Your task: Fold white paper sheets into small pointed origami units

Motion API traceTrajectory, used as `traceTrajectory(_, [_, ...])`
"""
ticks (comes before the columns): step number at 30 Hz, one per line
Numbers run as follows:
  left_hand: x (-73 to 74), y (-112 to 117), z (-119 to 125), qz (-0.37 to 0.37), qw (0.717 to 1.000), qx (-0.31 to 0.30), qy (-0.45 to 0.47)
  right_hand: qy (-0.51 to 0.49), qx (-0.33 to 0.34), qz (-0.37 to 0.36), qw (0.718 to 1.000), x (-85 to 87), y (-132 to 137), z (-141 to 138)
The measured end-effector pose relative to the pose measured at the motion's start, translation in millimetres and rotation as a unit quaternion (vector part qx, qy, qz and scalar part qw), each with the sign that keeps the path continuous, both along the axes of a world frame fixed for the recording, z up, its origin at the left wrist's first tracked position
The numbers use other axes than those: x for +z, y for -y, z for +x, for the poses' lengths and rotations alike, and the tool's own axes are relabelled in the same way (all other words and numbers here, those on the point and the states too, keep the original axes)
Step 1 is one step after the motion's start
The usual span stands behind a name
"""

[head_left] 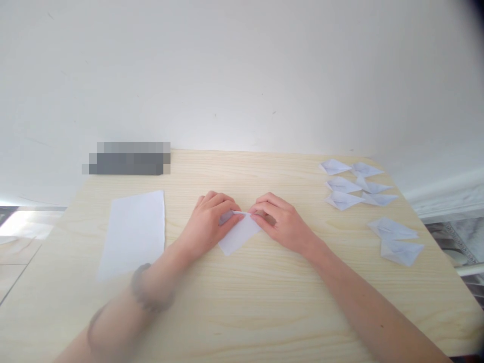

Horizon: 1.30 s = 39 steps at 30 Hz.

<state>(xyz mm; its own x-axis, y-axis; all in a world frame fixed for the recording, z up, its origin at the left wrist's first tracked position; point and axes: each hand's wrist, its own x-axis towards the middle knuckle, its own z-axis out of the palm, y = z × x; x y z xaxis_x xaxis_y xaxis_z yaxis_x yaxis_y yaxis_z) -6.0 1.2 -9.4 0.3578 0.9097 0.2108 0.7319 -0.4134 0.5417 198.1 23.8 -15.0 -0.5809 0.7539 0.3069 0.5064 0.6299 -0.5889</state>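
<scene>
A small white folded paper (239,236) lies on the pale wooden table (242,302) in the middle. My left hand (209,219) rests on its left part, fingers curled and pressing its top edge. My right hand (280,219) pinches the paper's upper right corner, fingers together. The two hands almost meet over the fold. Part of the paper is hidden under my fingers.
A flat sheet of white paper (134,232) lies to the left. Several folded white paper shapes (355,184) sit at the far right, with two more (397,239) nearer. A blurred dark object (130,160) lies at the back left against the white wall.
</scene>
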Motion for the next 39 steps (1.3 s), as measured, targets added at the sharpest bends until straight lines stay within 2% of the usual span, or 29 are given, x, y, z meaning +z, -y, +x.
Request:
traceTrajectory(4, [3.1, 2.7, 2.9, -0.012, 0.997, -0.021, 0.075, -0.001, 0.011, 0.000, 1.000, 1.2, 0.8, -1.1])
traceTrajectory(7, [4.1, 4.1, 4.0, -0.017, 0.995, -0.024, 0.094, -0.002, 0.030, 0.016, 0.999, 0.9, 0.4, -0.7])
traceTrajectory(12, [3.8, 2.9, 3.0, -0.030, 0.994, -0.041, 0.096, 0.001, 0.043, 0.009, 0.999, 1.2, 0.2, 1.8])
traceTrajectory(18, [2.9, 1.2, 1.7, -0.054, 0.994, -0.022, 0.093, -0.008, 0.048, -0.022, 0.999, 2.7, -1.4, 4.0])
traceTrajectory(32, [13.7, 0.5, -2.6, -0.130, 0.986, -0.020, 0.101, -0.001, 0.070, -0.113, 0.991, 8.4, -7.7, 15.3])
traceTrajectory(36, [14.2, 0.4, -6.0, -0.149, 0.982, -0.006, 0.119, -0.031, 0.059, -0.140, 0.988, 6.8, -7.2, 21.3])
traceTrajectory(39, [12.8, 0.6, -3.2, -0.129, 0.986, -0.020, 0.106, -0.055, 0.045, -0.151, 0.986, 7.0, -4.1, 18.4])
